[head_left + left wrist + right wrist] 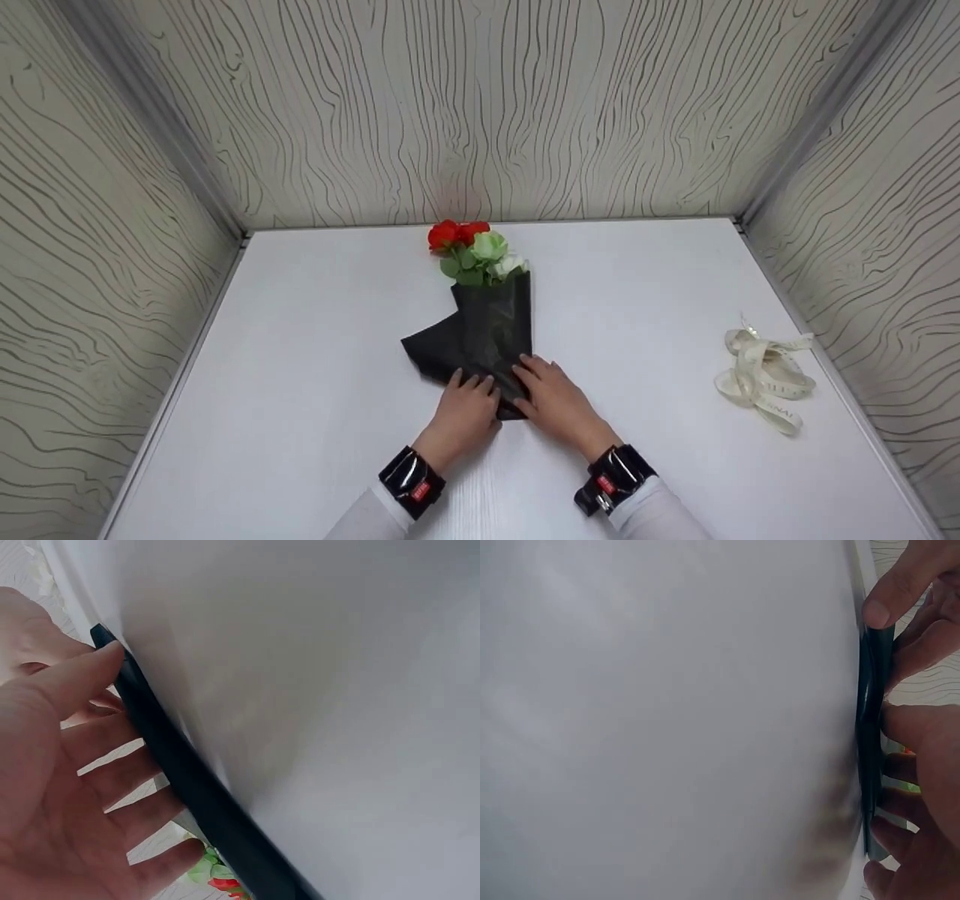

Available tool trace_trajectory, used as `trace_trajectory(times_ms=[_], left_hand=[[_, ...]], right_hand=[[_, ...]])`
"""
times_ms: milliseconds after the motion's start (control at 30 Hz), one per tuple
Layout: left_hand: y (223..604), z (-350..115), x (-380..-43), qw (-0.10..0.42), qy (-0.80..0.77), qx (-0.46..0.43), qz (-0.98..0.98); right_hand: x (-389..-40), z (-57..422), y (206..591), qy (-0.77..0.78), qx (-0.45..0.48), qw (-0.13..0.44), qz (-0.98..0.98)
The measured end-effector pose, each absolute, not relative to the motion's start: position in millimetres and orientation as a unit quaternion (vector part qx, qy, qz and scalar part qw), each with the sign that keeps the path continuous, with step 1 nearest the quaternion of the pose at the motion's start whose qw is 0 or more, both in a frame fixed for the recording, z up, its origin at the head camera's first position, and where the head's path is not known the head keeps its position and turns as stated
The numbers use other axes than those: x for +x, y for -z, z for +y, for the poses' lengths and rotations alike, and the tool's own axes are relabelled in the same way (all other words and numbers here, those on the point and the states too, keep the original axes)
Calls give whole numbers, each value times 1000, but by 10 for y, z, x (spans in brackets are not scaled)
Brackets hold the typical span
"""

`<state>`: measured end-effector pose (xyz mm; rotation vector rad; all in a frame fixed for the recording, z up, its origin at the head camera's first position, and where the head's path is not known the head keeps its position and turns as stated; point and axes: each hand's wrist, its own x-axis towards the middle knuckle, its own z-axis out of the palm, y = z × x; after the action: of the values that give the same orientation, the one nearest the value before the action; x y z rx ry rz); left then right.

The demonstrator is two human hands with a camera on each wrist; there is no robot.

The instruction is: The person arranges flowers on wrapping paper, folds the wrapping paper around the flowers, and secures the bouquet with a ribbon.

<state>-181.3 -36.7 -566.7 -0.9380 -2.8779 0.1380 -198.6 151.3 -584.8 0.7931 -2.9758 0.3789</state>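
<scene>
Black wrapping paper (495, 315) lies folded around a small bouquet on the table, with a loose corner sticking out to the left. Red flowers (444, 235), a pale green flower (489, 246) and a white flower (508, 265) show at its far end. My left hand (463, 416) presses the lower left of the paper, fingers straight, thumb close to the bottom edge. On the lower right side rests my right hand (559, 401), its fingers spread over the paper. Both wrist views show the black paper nearly edge-on under the fingers.
A loose heap of cream printed ribbon (761, 379) lies near the right edge of the white table (315, 360). Wood-grain patterned panels (480, 112) stand at the back and both sides. Black bands circle both wrists.
</scene>
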Motion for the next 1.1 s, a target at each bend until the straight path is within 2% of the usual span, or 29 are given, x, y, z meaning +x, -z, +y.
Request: trace_trajectory(times_ms=[367, 567, 833, 1100], left_hand=[[5665, -429, -1706, 91, -31, -351, -931], [5669, -418, -1715, 107, -34, -347, -931], [5719, -406, -1730, 113, -44, -336, -934], [5697, -399, -1720, 104, -47, -313, -943]], right_hand=[[-1786, 1494, 5766, -67, 269, 38, -960], [-1921, 1519, 5744, -95, 277, 57, -954], [-2116, 1539, 5809, -102, 288, 8, -952], [-2186, 1514, 5814, -100, 321, 21, -942]])
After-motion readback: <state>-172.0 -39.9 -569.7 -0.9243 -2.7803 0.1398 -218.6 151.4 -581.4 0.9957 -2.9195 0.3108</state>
